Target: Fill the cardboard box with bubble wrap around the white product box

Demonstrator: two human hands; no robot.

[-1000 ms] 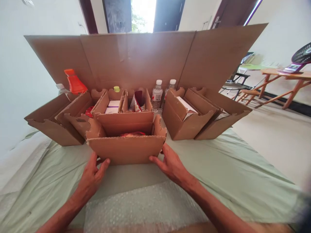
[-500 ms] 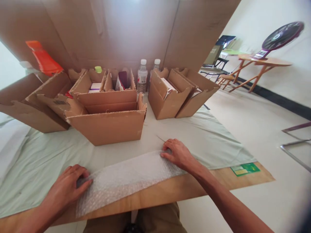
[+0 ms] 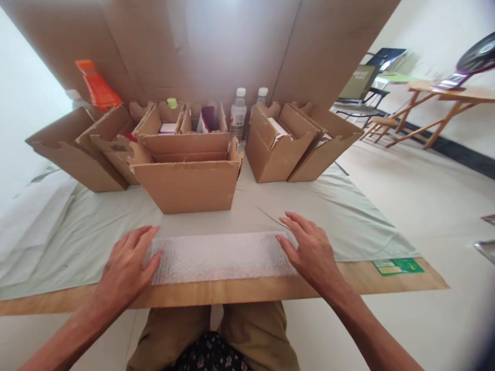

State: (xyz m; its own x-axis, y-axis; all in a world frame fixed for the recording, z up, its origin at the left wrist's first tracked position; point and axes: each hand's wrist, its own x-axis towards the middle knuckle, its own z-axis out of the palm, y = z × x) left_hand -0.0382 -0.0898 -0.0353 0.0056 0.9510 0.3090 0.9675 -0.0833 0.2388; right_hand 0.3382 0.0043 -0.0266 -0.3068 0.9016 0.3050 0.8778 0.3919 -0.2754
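Observation:
A strip of clear bubble wrap [image 3: 222, 257] lies flat along the table's front edge, partly over the bare wood. At its left end is my left hand [image 3: 129, 260], open, with the fingers spread and the thumb over the wrap. My right hand [image 3: 309, 250] is open at the opposite end, its thumb and fingers apart and nothing gripped between them. An open cardboard box [image 3: 187, 188] stands just behind the wrap, touched by neither hand.
More cardboard boxes [image 3: 274, 154] stand behind, with bottles [image 3: 238, 116] between them and an orange bottle [image 3: 98, 90] at the back left. A green packet [image 3: 398, 266] lies on the wooden edge [image 3: 232, 291]. White sheeting [image 3: 42, 216] lies at left.
Both hands have let go of the bubble wrap and their fingers have opened. The wrap now lies straight and flat along the edge, where before it slanted. The view has shifted.

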